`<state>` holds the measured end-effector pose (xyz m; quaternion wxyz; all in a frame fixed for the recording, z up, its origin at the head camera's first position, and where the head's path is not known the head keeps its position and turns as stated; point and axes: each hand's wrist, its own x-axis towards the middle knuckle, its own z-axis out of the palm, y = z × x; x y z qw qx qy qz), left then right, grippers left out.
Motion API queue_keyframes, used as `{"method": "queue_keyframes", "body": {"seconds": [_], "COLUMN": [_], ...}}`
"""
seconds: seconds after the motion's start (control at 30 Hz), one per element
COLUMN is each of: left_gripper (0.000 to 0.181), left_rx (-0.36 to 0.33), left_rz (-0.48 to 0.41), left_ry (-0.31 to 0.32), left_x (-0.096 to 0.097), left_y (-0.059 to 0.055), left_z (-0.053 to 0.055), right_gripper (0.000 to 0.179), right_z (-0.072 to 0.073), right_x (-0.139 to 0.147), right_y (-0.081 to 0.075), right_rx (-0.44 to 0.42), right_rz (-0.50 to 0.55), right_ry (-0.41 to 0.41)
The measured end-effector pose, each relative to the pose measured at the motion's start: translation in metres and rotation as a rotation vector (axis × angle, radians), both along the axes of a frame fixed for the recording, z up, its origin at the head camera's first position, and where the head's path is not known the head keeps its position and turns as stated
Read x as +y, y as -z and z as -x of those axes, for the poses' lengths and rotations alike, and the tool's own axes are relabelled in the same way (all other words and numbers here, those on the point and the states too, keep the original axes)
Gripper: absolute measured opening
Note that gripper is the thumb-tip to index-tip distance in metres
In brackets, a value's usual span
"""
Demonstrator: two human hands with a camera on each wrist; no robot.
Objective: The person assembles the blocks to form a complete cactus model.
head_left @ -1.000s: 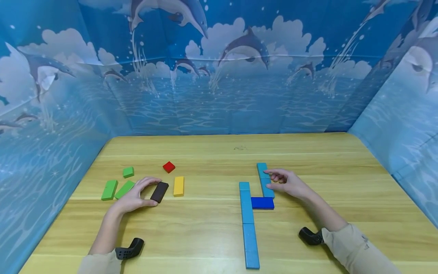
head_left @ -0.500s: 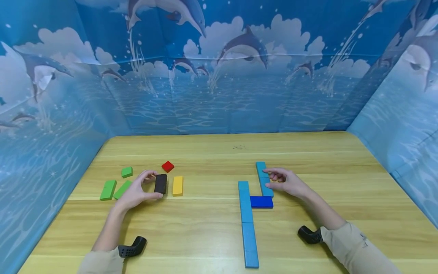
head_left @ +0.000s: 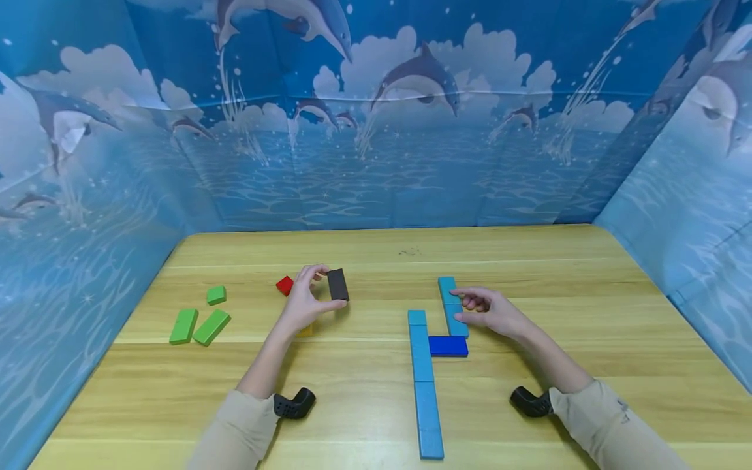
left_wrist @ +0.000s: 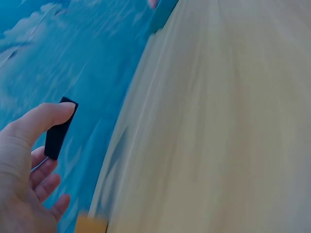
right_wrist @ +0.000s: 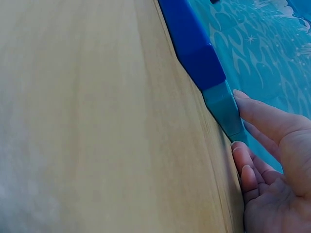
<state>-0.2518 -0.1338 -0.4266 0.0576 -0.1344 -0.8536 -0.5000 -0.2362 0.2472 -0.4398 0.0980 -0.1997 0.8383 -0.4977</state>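
Observation:
My left hand [head_left: 302, 303] holds a black block [head_left: 337, 285] by its ends, between thumb and fingers, above the table. The left wrist view shows the thumb on one end of this black block [left_wrist: 59, 131]. On the right, my right hand [head_left: 496, 312] rests its index fingertip and thumb against the right side of two light blue blocks [head_left: 450, 303] laid end to end; its other fingers are bent and hold nothing. A dark blue block [head_left: 448, 346] joins these to a longer row of light blue blocks [head_left: 424, 365]. The right wrist view shows the thumb beside a light blue block [right_wrist: 224, 106].
Three green blocks [head_left: 212, 327] lie at the left of the wooden table [head_left: 352, 405]. A red block [head_left: 284, 285] sits behind my left hand, and a yellow block [head_left: 306, 331] is mostly hidden under it. Dolphin-print cloth [head_left: 388, 176] walls the back and sides.
My left hand has lifted the black block off the left part of the table and carried it right and away, past the yellow block. My right hand has stayed at the light blue blocks.

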Motion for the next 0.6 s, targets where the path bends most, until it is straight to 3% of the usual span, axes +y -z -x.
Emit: {"method": "queue_keyframes", "body": {"seconds": [0.3, 0.6], "left_gripper": [0.064, 0.062], "left_rx": [-0.006, 0.009], "left_rz": [0.028, 0.081], "left_ry": [0.052, 0.106], "left_x": [0.062, 0.103], "left_y": [0.012, 0.023], "left_z": [0.015, 0.028], "right_gripper": [0.050, 0.050], "right_z": [0.001, 0.001], "right_x": [0.001, 0.002], "right_y": [0.003, 0.003], "right_rx": [-0.003, -0.009], "right_rz": [0.005, 0.005], "right_ry": [-0.001, 0.000]}}
